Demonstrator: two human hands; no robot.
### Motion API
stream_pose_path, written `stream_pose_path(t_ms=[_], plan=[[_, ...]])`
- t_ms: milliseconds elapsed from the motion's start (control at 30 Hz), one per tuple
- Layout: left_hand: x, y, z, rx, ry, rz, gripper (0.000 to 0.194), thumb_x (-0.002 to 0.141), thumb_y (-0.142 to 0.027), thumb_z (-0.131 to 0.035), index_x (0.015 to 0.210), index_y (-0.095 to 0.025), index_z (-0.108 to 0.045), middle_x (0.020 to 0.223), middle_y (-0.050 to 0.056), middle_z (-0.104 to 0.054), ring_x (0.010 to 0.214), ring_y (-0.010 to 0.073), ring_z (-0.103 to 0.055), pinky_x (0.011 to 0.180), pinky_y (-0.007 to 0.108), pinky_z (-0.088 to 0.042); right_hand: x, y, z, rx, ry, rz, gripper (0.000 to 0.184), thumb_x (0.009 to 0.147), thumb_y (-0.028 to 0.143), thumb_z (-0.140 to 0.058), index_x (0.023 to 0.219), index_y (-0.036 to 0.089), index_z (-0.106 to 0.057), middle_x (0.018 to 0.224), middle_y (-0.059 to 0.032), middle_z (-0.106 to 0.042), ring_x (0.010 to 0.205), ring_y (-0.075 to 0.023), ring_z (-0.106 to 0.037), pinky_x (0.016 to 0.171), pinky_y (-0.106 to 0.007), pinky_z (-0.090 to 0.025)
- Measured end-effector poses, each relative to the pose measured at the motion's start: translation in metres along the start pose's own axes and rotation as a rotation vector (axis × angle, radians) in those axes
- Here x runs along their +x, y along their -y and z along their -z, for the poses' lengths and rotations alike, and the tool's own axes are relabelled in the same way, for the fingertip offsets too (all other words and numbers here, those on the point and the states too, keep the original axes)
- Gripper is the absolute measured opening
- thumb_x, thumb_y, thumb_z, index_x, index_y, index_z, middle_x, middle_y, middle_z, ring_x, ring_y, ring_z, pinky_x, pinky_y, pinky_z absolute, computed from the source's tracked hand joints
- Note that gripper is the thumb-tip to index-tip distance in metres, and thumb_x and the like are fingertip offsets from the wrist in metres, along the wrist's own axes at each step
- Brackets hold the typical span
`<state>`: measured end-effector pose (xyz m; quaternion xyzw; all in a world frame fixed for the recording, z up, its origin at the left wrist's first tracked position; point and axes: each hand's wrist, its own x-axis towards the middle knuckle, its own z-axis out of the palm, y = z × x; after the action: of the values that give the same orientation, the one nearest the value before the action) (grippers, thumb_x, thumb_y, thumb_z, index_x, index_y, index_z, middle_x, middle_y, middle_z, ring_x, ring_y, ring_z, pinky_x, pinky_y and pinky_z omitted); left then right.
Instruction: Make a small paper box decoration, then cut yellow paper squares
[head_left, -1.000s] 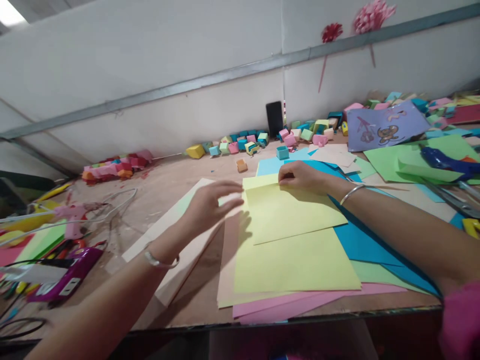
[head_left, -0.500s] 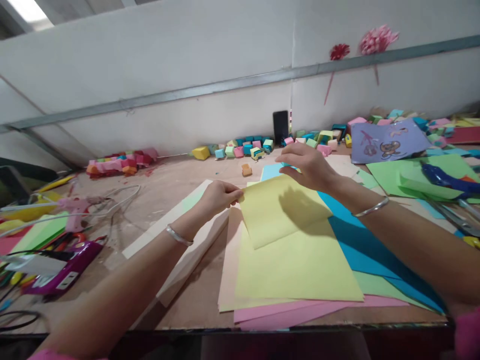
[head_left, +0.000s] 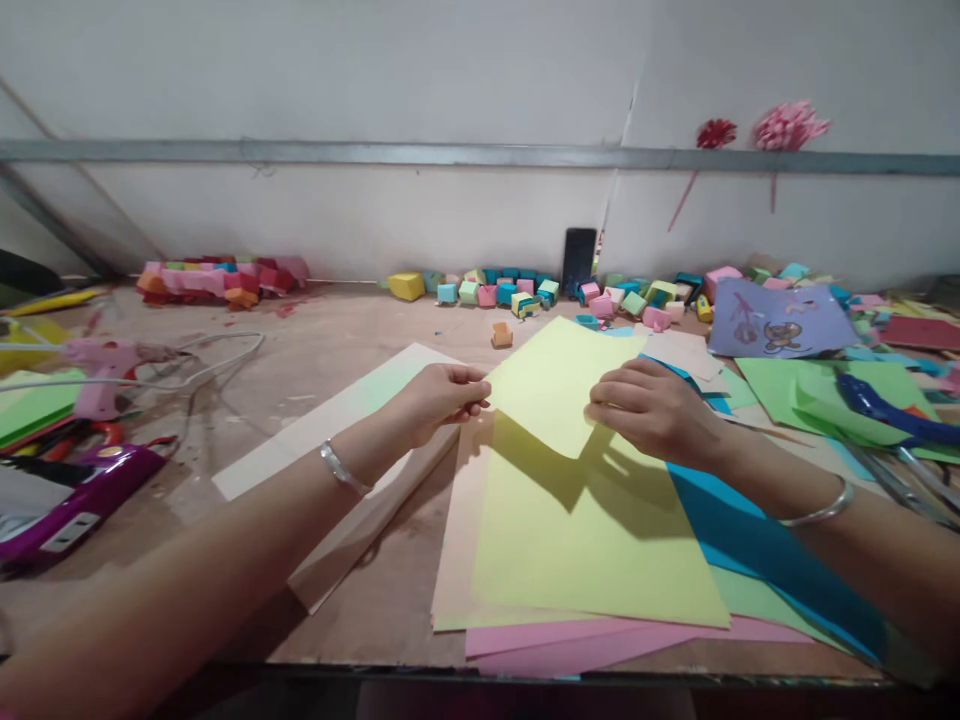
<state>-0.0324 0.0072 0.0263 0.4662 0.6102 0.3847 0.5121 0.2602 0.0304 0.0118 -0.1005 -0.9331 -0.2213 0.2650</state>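
A small yellow sheet of paper (head_left: 551,385) is stretched between my two hands, raised and tilted over a larger yellow sheet (head_left: 600,570). My left hand (head_left: 442,405) pinches its left corner between thumb and fingers. At the right edge, the fingers of my right hand (head_left: 649,410) are closed on the same sheet. The larger yellow sheet tops a fanned stack, with pink sheets (head_left: 540,645) at the front and blue paper (head_left: 720,530) under my right forearm. Pale paper strips (head_left: 322,430) lie below my left wrist.
Small folded paper boxes (head_left: 487,293) line the wall, and one orange box (head_left: 502,334) sits apart. A phone (head_left: 579,260) leans there. A pink glue gun (head_left: 105,375) and purple power strip (head_left: 82,505) lie left; green paper (head_left: 795,390) and a blue-handled tool (head_left: 885,405) lie right.
My right hand has come down from above the small yellow sheet and taken hold of its right edge. The sheet has lifted and turned. The camera view has levelled.
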Motion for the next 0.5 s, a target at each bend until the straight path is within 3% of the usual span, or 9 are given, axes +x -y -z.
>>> stream_pose_path(t_ms=[100, 200, 267, 500], plan=[[-0.012, 0.002, -0.003, 0.140, 0.052, -0.078, 0.031, 0.067, -0.018, -0.075, 0.097, -0.017, -0.066, 0.055, -0.004, -0.061, 0.050, 0.0105, -0.056, 0.045, 0.018, -0.040, -0.010, 0.004, -0.004, 0.223, 0.069, -0.123, 0.021, 0.095, 0.010, -0.047, 0.090, 0.018, -0.067, 0.092, -0.0072, -0.071, 0.085, -0.0163, -0.062, 0.076, -0.030, -0.045], [-0.025, 0.006, -0.006, 0.370, 0.173, -0.113, 0.005, 0.073, -0.020, -0.066, 0.077, -0.017, -0.066, 0.055, -0.002, -0.063, 0.050, 0.0114, -0.057, 0.048, 0.021, -0.044, -0.022, 0.007, -0.010, 0.520, 0.154, -0.280, 0.020, 0.097, 0.017, -0.047, 0.090, 0.018, -0.066, 0.093, -0.0076, -0.071, 0.085, -0.0151, -0.063, 0.073, -0.026, -0.047], [-0.032, 0.011, -0.009, 0.511, 0.220, -0.130, 0.007, 0.075, -0.021, -0.063, 0.071, -0.017, -0.068, 0.055, -0.001, -0.064, 0.051, 0.0123, -0.058, 0.052, 0.023, -0.045, -0.029, 0.007, -0.013, 0.637, 0.184, -0.383, 0.021, 0.097, 0.019, -0.045, 0.091, 0.018, -0.064, 0.092, -0.0078, -0.070, 0.085, -0.0147, -0.064, 0.072, -0.024, -0.048], [-0.044, 0.030, -0.022, 0.702, 0.115, -0.263, 0.004, 0.073, -0.018, -0.064, 0.075, -0.019, -0.068, 0.071, 0.000, -0.069, 0.066, 0.0160, -0.062, 0.061, 0.026, -0.043, -0.034, 0.011, -0.018, 0.557, 0.179, -0.591, 0.023, 0.098, 0.028, -0.044, 0.080, 0.020, -0.054, 0.068, 0.0005, -0.059, 0.060, -0.0113, -0.054, 0.056, -0.022, -0.039]])
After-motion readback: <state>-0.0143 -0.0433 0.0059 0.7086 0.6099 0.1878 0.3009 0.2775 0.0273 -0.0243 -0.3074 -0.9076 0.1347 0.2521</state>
